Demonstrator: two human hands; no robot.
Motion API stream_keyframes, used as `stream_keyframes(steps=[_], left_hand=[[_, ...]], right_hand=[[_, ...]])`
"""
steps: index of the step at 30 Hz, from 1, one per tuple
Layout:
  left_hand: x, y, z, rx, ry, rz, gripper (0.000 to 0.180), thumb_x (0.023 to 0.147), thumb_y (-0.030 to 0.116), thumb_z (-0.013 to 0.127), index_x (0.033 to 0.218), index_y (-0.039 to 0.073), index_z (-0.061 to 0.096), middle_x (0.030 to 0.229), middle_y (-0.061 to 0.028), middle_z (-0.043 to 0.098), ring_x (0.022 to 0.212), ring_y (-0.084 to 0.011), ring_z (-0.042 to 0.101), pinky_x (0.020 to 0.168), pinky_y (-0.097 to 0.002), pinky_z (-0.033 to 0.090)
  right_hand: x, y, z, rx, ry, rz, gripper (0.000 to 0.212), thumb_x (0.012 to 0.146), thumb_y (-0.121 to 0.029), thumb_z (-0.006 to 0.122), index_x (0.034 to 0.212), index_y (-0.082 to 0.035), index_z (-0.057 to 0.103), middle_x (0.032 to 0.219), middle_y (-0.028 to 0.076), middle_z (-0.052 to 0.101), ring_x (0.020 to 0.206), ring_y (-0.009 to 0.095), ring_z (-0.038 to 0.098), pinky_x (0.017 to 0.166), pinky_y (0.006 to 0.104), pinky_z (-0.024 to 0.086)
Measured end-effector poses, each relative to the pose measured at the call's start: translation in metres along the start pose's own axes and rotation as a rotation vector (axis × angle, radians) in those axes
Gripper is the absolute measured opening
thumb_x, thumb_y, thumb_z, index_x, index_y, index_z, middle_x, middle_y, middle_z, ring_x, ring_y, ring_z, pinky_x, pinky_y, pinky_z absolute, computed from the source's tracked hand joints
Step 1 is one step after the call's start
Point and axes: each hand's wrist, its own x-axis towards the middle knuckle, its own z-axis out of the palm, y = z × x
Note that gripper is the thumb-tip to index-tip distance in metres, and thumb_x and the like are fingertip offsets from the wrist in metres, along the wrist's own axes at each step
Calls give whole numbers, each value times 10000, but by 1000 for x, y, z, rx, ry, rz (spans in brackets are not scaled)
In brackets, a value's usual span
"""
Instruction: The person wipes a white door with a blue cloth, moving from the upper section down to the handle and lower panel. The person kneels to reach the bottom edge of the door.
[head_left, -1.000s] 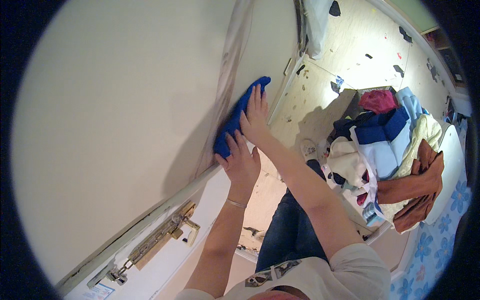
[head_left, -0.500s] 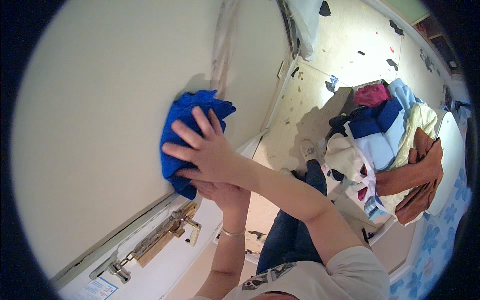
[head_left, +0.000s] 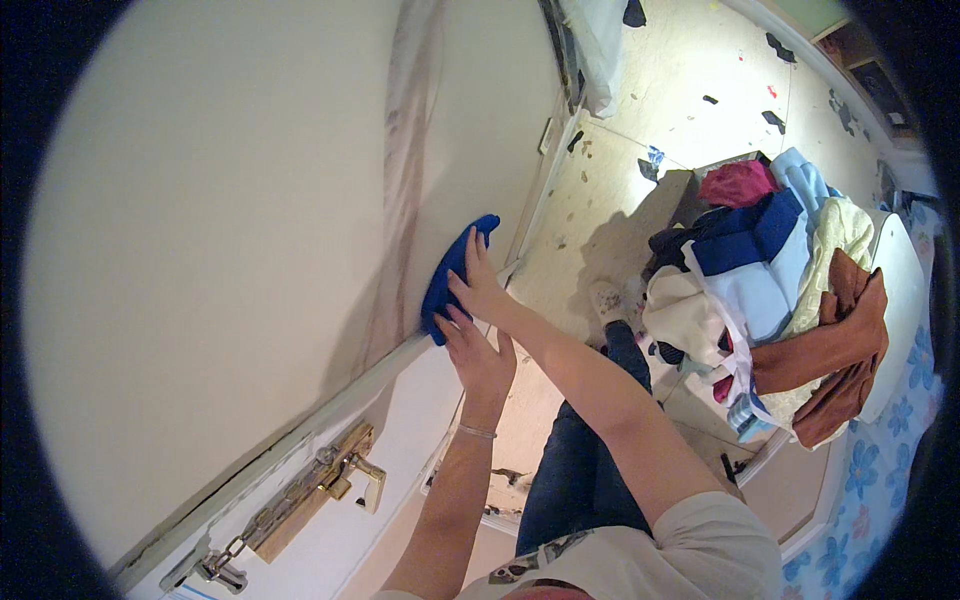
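A blue cloth (head_left: 452, 283) lies bunched against the cream wall (head_left: 230, 240), close to the edge of the white door frame (head_left: 400, 355). My right hand (head_left: 482, 287) presses on the cloth with its fingers spread over it. Just below, my left hand (head_left: 482, 358), a thin bracelet at its wrist, lies flat against the door frame, and its fingertips reach the cloth's lower end. A brownish streak (head_left: 405, 180) runs down the wall above the cloth.
A brass latch with a chain (head_left: 315, 492) sits on the white door (head_left: 400, 440) at lower left. A heaped pile of clothes (head_left: 770, 280) stands on the right. The pale floor (head_left: 690, 120) carries scattered scraps. A blue flowered mat (head_left: 885, 470) lies at far right.
The cloth was spread wide and further left on the wall half a second ago. It has since slid back right toward the door frame, bunched narrow under my right hand.
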Motion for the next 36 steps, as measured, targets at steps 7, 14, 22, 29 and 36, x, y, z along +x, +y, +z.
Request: stream_keyframes(steps=[7,14,22,29,36], left_hand=[[24,14,-44,157,205,94,880,862,332,560,1422,-76,18,1388,-455,-39,1271,-639,29,1052,-639,117],[63,30,-30,394,437,157,818,865,378,537,1417,-67,130,1374,-449,25,1188,-705,88,986,-696,172],[106,41,35,520,227,252,717,842,369,563,1371,-47,313,1359,-367,284,1192,-560,333,969,-557,359],[133,9,123,364,-143,353,728,822,288,574,1368,-88,273,1427,-322,243,1300,-424,306,1012,-511,324],[109,-12,126,390,-246,328,800,784,166,590,1420,-58,160,1439,-293,258,1287,-423,334,956,-516,357]], right_hand=[[29,-127,-44,-351,83,-620,790,789,-398,644,1417,-88,280,1471,339,-2,1332,560,57,1070,594,139],[81,-144,-77,-415,146,-882,687,735,-638,584,1306,-267,486,1492,210,186,1321,526,161,1021,671,160],[128,-30,-99,-220,328,-659,830,777,-477,637,1434,-106,290,1485,306,90,1342,529,111,1082,567,139],[140,124,-73,23,259,-92,768,906,-310,527,1464,-30,79,1499,289,-2,1383,446,72,1125,447,97],[61,177,-9,120,-224,435,714,968,-299,424,1460,-17,-8,1501,273,-86,1408,364,-16,1134,393,57]])
